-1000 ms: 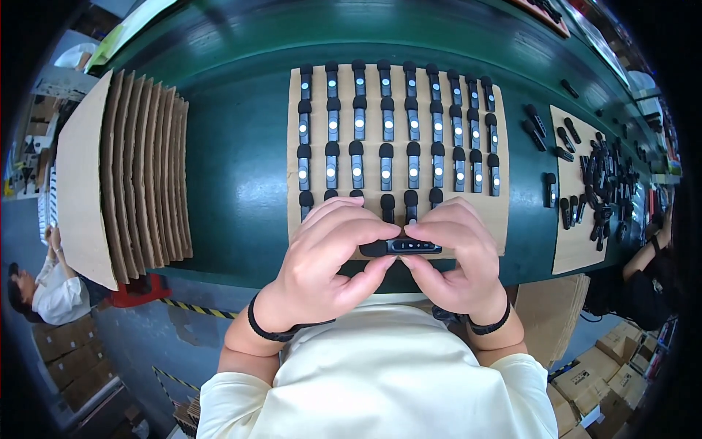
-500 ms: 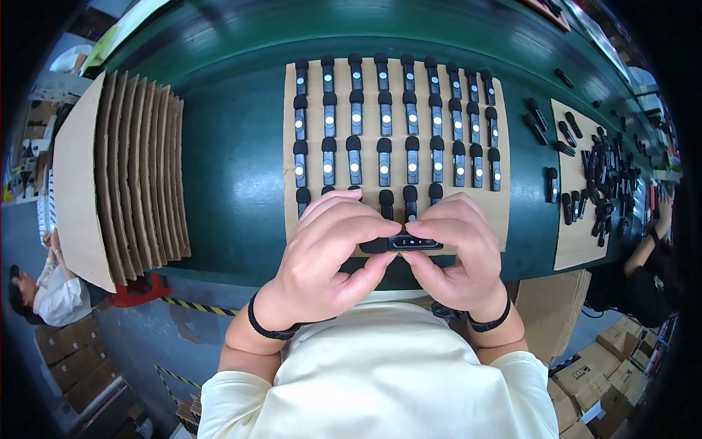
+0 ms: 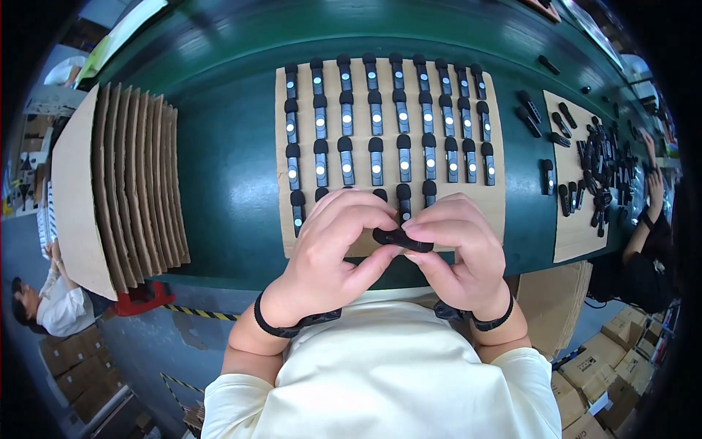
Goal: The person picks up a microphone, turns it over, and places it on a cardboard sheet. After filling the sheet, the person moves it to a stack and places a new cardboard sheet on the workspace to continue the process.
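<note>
Microphone (image 3: 404,240) between left grip (image 3: 329,245) and right grip (image 3: 466,252) has rolled: face with row of marks now out of view, plain dark side showing. Formerly level; now slanted, end at right grip lower. Far right of grips, co-worker's hand (image 3: 655,189) further in.

Black plastic microphones (image 3: 404,156) look smooth (their foam caps (image 3: 404,141) matt); cardboard stack (image 3: 135,190) rough-edged, green tabletop (image 3: 227,161) glossy.
</note>
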The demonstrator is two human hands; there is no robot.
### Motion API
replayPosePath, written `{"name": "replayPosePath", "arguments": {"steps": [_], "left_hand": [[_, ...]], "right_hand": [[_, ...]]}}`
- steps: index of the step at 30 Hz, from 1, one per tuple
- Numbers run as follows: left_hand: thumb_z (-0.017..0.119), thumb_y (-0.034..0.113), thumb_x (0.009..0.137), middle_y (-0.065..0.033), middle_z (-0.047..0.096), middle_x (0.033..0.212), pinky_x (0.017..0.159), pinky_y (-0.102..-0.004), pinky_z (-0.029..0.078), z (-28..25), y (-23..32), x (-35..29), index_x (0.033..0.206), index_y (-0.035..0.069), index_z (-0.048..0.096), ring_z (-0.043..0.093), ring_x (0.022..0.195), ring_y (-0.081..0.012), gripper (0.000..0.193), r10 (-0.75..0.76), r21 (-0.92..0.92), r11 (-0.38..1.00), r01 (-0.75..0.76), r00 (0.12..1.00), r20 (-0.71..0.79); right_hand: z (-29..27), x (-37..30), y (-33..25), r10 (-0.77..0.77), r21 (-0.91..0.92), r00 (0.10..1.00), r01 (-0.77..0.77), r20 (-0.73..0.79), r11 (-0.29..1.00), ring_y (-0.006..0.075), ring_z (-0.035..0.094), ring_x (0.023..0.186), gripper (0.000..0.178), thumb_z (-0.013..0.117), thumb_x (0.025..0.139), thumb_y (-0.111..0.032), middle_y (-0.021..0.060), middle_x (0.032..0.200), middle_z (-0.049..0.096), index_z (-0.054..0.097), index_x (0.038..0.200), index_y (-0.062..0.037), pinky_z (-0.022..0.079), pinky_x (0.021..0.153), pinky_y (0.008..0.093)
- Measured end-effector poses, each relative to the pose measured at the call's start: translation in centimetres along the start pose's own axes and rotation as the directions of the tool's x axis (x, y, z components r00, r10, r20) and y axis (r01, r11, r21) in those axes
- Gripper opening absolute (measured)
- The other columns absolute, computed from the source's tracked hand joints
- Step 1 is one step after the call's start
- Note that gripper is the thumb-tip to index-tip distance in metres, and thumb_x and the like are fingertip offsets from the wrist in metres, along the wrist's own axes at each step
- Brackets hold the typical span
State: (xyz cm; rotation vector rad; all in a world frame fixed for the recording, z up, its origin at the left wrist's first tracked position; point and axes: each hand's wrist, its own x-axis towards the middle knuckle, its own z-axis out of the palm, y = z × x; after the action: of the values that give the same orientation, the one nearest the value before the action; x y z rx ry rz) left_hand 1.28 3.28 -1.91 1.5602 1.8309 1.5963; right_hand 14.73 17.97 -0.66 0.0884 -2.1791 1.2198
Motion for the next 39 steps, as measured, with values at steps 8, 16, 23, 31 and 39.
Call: {"name": "replayPosePath", "arguments": {"steps": [8,16,23,31,39], "left_hand": [[0.075,0.0,0.073,-0.0121,0.064,0.104,0.082,-0.0379,0.048,-1.6,-0.3,-0.5,0.094,0.004,0.063,0.062,0.093,-0.0286,0.025,-0.05,0.101,0.994,0.047,0.998,0.033],[0.074,-0.002,0.074,-0.0129,0.064,0.105,0.078,-0.0348,0.049,-2.2,-0.9,-0.8,0.093,0.002,0.064,0.062,0.094,-0.0284,0.022,-0.085,0.114,0.99,0.086,0.996,-0.009],[0.074,-0.002,0.074,-0.0137,0.064,0.105,0.08,-0.0345,0.049,-2.6,-0.8,-0.6,0.092,0.001,0.064,0.062,0.094,-0.0282,0.022,-0.098,0.142,0.985,0.101,0.995,-0.025],[0.074,-0.001,0.074,-0.0139,0.065,0.103,0.079,-0.0346,0.05,-2.7,-0.9,-0.2,0.092,0.001,0.064,0.062,0.093,-0.0276,0.021,-0.09,0.153,0.984,0.089,0.996,0.0],[0.073,-0.002,0.073,-0.0142,0.065,0.102,0.08,-0.0352,0.05,-3.5,-1.1,0.2,0.089,0.0,0.063,0.062,0.092,-0.0279,0.019,-0.108,0.176,0.978,0.114,0.993,-0.042]], "right_hand": [[-3.1,-3.1,1.3,0.081,-0.336,0.997,-0.076,0.0,0.939,0.0292,0.064,0.085,0.029,0.073,0.075,0.002,0.0143,0.097,0.065,0.061,0.102,-0.0025,0.051,0.071,0.037],[-4.0,-7.7,2.7,0.211,-0.612,0.969,-0.092,0.125,0.785,0.0309,0.063,0.088,0.026,0.073,0.072,0.002,0.0115,0.103,0.063,0.062,0.096,-0.0041,0.052,0.072,0.0383],[-4.0,-8.2,3.5,0.239,-0.612,0.955,-0.085,0.175,0.786,0.0301,0.063,0.091,0.025,0.072,0.073,-0.001,0.0107,0.106,0.062,0.063,0.096,-0.0048,0.052,0.074,0.0384],[-5.5,-6.2,3.7,0.278,-0.603,0.942,-0.113,0.187,0.79,0.0305,0.062,0.098,0.031,0.071,0.074,0.0,0.0115,0.11,0.062,0.062,0.103,-0.0047,0.051,0.082,0.0384],[-14.3,1.0,7.2,0.3,-0.632,0.954,-0.225,0.013,0.742,0.0265,0.059,0.106,0.035,0.07,0.079,-0.002,0.0109,0.114,0.061,0.06,0.113,-0.004,0.047,0.089,0.0339]]}}
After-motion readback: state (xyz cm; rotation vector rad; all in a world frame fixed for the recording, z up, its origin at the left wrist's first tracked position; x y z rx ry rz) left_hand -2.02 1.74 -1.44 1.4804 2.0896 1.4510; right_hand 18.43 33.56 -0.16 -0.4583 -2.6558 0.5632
